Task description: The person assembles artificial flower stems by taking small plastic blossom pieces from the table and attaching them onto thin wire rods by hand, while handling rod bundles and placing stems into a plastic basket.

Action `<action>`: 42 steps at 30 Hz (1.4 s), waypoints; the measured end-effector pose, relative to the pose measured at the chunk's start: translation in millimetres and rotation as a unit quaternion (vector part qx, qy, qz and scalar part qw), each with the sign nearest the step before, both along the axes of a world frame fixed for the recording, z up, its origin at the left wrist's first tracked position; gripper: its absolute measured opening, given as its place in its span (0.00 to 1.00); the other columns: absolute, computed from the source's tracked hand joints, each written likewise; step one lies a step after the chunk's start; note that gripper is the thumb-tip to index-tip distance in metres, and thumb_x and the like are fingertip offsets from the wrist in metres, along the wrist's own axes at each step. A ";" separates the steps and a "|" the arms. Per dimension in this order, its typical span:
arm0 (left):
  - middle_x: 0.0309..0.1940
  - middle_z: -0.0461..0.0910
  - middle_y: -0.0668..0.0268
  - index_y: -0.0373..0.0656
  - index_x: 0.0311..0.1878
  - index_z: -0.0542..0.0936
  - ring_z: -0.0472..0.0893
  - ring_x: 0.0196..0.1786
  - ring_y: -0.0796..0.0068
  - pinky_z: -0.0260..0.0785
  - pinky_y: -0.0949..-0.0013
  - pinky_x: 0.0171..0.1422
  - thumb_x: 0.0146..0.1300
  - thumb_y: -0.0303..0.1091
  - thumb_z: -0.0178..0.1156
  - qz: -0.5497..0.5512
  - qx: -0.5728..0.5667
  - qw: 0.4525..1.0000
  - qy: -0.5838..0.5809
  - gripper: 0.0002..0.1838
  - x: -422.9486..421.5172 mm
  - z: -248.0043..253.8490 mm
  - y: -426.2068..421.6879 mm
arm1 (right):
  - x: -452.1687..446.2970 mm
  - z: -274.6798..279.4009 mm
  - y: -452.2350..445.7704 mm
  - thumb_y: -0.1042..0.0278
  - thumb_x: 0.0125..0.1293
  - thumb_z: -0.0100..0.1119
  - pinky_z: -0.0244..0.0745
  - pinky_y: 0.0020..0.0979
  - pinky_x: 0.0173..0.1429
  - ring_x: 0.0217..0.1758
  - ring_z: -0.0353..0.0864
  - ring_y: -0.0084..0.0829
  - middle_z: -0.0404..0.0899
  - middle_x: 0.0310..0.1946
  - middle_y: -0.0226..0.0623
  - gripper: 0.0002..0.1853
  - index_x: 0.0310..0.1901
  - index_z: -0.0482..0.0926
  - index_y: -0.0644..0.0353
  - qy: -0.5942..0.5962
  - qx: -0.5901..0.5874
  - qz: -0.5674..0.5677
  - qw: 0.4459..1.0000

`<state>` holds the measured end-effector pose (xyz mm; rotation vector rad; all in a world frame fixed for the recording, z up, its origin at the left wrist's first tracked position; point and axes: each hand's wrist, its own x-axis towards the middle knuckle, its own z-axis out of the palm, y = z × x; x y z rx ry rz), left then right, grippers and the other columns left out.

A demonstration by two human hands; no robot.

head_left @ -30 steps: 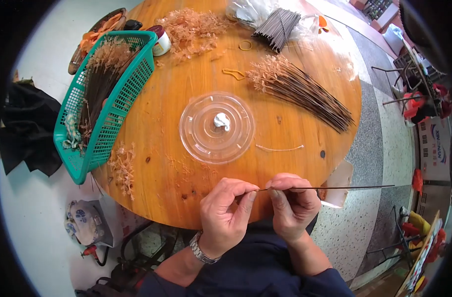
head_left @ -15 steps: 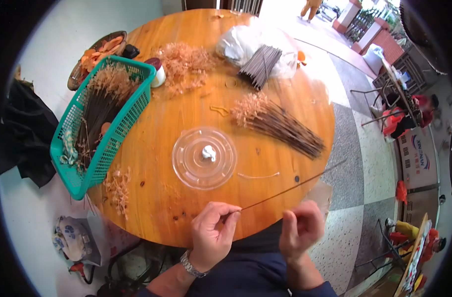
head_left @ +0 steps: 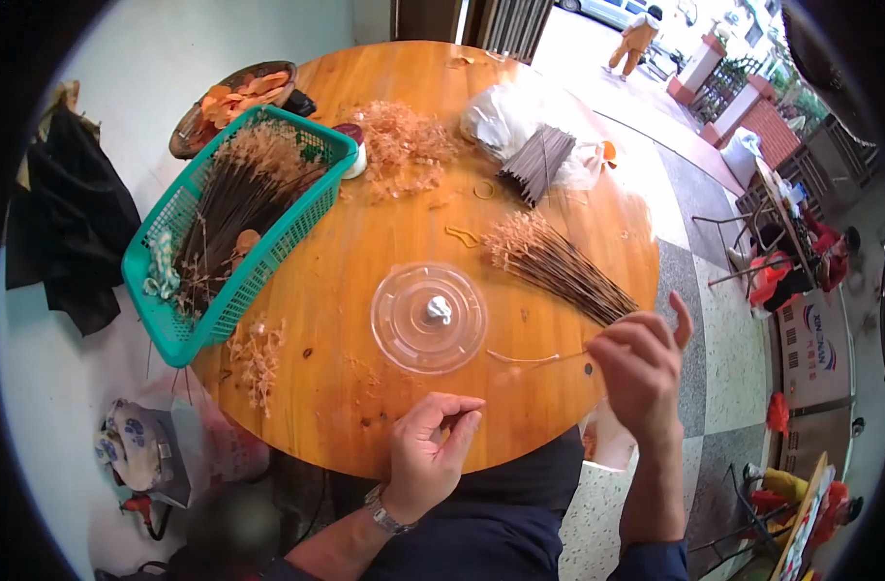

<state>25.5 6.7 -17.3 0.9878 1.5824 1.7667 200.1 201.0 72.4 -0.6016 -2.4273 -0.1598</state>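
Observation:
My left hand [head_left: 428,450] is closed in a pinch above the table's near edge; whatever sits between thumb and fingertip is too small to make out. To its right my raised right hand [head_left: 646,368] has thumb and index finger pressed together, outer fingers spread. A faint, blurred thin stick [head_left: 570,358] runs left from its fingertips. Just behind that hand lies a bundle of brown sticks with orange-pink petal tips [head_left: 559,266]. A clear round plastic lid [head_left: 394,339] holds a small white lump [head_left: 439,310]. Beside the lid is a pale curved strip [head_left: 505,358].
A green basket [head_left: 231,308] of petal-tipped sticks stands left on the round wooden table [head_left: 413,242]. Behind are loose orange petals [head_left: 399,145], a bowl [head_left: 181,140], bare grey sticks [head_left: 539,160] and a plastic bag [head_left: 496,121]. People sit at tables far right.
My right hand has risen and moved right, toward the bundle. The long brown stick no longer extends from my left hand, which stays pinched. The camera view has shifted slightly.

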 end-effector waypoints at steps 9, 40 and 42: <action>0.41 0.84 0.68 0.33 0.50 0.85 0.81 0.42 0.84 0.76 0.77 0.49 0.72 0.21 0.67 -0.019 0.025 0.999 -0.005 0.06 -0.3 2.8 -0.7 | -19.3 -48.7 93.6 0.72 0.62 0.73 0.74 0.42 0.60 0.41 0.87 0.42 0.88 0.34 0.40 0.02 0.35 0.91 0.59 0.139 -0.181 -0.134 0.964; 0.44 0.89 0.56 0.39 0.53 0.88 0.90 0.44 0.62 0.82 0.64 0.48 0.71 0.26 0.69 -0.049 0.063 0.996 0.026 0.10 -2.8 -9.4 -5.7 | -328.7 81.5 22.8 0.68 0.61 0.67 0.74 0.44 0.57 0.46 0.87 0.44 0.87 0.36 0.41 0.07 0.35 0.92 0.56 -0.136 0.024 0.073 0.988; 0.45 0.90 0.56 0.39 0.54 0.87 0.90 0.44 0.63 0.83 0.65 0.49 0.71 0.26 0.69 -0.052 0.047 0.997 0.022 0.11 -4.0 -6.4 -6.8 | -291.6 89.3 22.5 0.68 0.63 0.70 0.78 0.40 0.49 0.40 0.88 0.40 0.87 0.36 0.41 0.07 0.39 0.93 0.57 -0.065 0.011 0.097 0.993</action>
